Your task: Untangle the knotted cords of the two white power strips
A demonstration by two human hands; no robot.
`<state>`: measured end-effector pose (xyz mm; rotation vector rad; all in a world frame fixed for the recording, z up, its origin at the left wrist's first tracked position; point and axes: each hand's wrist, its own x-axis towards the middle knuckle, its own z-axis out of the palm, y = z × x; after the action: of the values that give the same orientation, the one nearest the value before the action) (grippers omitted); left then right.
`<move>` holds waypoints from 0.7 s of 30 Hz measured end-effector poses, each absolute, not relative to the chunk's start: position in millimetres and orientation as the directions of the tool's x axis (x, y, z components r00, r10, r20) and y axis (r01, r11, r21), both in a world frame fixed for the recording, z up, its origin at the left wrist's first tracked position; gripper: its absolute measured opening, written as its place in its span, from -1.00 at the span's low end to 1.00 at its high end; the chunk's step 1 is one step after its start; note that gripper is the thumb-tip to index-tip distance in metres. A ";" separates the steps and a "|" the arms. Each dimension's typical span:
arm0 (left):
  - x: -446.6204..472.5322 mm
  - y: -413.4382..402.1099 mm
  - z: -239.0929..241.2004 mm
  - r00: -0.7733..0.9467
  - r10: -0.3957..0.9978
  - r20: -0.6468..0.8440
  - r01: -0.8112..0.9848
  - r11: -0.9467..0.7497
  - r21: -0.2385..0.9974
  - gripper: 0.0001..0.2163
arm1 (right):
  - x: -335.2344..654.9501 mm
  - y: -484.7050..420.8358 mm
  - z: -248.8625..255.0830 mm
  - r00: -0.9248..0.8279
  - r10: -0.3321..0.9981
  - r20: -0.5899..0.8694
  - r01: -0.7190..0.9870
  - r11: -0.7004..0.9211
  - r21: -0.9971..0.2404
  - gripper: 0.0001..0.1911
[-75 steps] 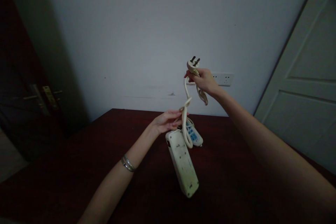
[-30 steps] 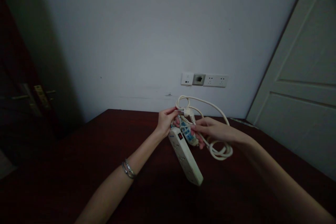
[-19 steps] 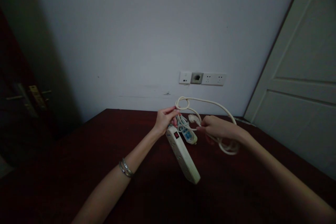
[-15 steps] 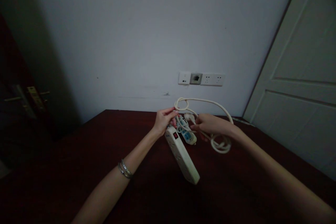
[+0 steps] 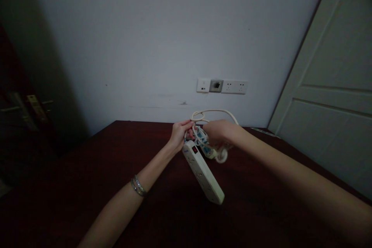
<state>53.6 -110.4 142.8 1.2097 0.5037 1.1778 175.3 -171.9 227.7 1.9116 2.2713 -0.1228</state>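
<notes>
A: How will that white power strip (image 5: pixel 203 174) handle?

B: Probably as a stiff, fairly light bar, its hard plastic case perhaps a little slick. I'd call the white cord (image 5: pixel 216 110) the springy part: bendable, yet firm enough to stand in an arch on the far side.

A: Where would you take hold?

B: Around the long edges, near the middle, for balance. Held only by the far end, it would likely swing. The red rocker switch (image 5: pixel 195 149) sits there too, so a careless grip could flip it.

A: Where is it now?

B: Over the dark red table (image 5: pixel 145 139), slanting from far left to near right. Whether its near end touches the tabletop, I can't tell. A blue-socketed power strip (image 5: pixel 207 149) is just beyond it, partly covered by cord.

A: And the hands?

B: The left hand (image 5: pixel 178 135) pinches cord at the strip's far end, its forearm (image 5: pixel 154 170) reaching in from the near left. The right hand (image 5: pixel 217 133) is just apart from it, blurred, back turned up, with its arm (image 5: pixel 276 159) coming from the near right. Its fingers are hidden, so I can't tell what they clasp; a blurred coil (image 5: pixel 221 155) of cord shows just below.
</notes>
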 end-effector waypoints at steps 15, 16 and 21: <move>50.5 -122.1 157.9 0.454 0.871 0.185 -0.500 0.078 0.862 -0.89 | 261.9 -214.6 220.1 0.194 0.805 0.561 0.283 0.501 -0.818 -0.80; 50.5 -123.3 158.6 0.455 0.870 0.193 -0.499 0.069 0.864 -0.88 | 263.9 -212.0 210.6 0.079 0.877 0.474 0.315 0.429 -0.846 -0.79; 50.4 -128.3 161.0 0.441 0.865 0.240 -0.493 0.010 0.870 -0.85 | 250.7 -226.3 193.9 -0.451 0.879 0.156 0.444 0.372 -0.815 -0.65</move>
<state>50.4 -128.3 161.0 1.1204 0.4169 1.1088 250.7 -226.3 193.9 1.6869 3.0377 -1.4202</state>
